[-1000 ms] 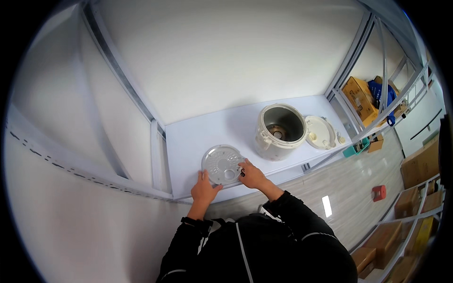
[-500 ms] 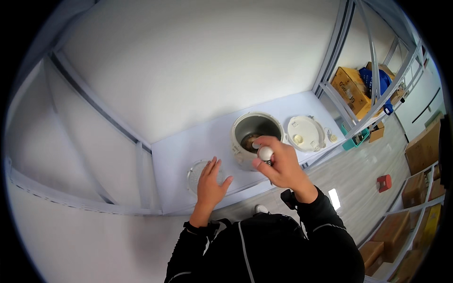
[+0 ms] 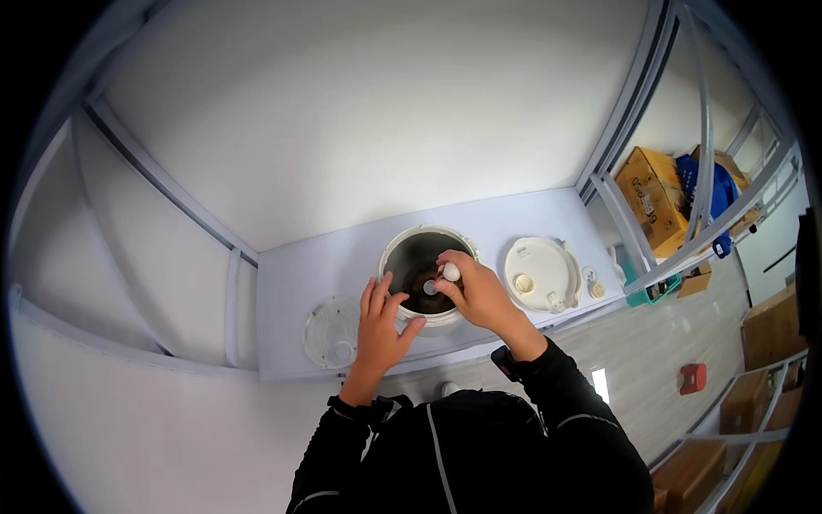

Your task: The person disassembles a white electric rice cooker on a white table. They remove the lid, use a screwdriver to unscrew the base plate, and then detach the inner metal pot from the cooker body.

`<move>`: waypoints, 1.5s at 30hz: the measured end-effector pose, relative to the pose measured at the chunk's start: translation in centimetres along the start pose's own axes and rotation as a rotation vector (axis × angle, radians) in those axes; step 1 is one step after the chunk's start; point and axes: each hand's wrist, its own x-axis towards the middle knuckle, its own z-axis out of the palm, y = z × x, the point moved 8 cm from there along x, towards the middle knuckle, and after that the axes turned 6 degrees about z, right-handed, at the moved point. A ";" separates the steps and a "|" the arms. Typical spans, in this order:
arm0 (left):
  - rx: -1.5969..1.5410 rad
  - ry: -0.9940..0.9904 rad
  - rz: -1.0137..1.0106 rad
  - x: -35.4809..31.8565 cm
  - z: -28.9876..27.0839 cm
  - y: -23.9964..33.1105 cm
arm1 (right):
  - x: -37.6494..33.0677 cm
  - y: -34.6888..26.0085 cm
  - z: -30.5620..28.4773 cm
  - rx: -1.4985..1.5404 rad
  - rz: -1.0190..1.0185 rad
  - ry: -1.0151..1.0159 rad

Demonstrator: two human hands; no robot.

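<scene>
A white, round rice cooker body [image 3: 432, 319] stands on the pale table, its inside grey with a dark brownish bottom and a small pale disc [image 3: 430, 288] in the middle. My right hand [image 3: 479, 295] is closed around a white-ended tool handle [image 3: 449, 271] over the opening; its lower end is hard to make out, so I cannot tell its exact kind. At the left front rim is my left hand [image 3: 383, 330], fingers spread, some reaching over the edge. Left of it lies a round, translucent perforated cover [image 3: 330, 330]. To the right rests a white round lid part [image 3: 548, 265] with a small cream cup-like piece [image 3: 523, 283] on it.
A small pale part [image 3: 595, 287] sits near the table's right end. Beyond are grey frame posts, a cardboard box [image 3: 652, 201] with a blue bag [image 3: 715, 188], and a teal basket [image 3: 655, 291]. A red stool [image 3: 693, 378] stands on the floor, near shelves with boxes.
My left hand has come from above the perforated cover to the cooker's rim. My right hand keeps its hold on the tool, now deeper over the opening. The view has shifted.
</scene>
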 end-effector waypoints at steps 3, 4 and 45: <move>-0.014 0.009 -0.027 -0.3 0.0 0.1 | 0.3 0.3 0.8 -0.063 -0.100 0.008; -0.016 0.014 -0.031 -0.3 0.0 0.2 | 0.5 0.5 0.9 -0.061 -0.103 0.005; -0.004 0.107 0.056 1.0 1.1 4.0 | -2.9 2.2 -11.2 0.585 -0.333 0.765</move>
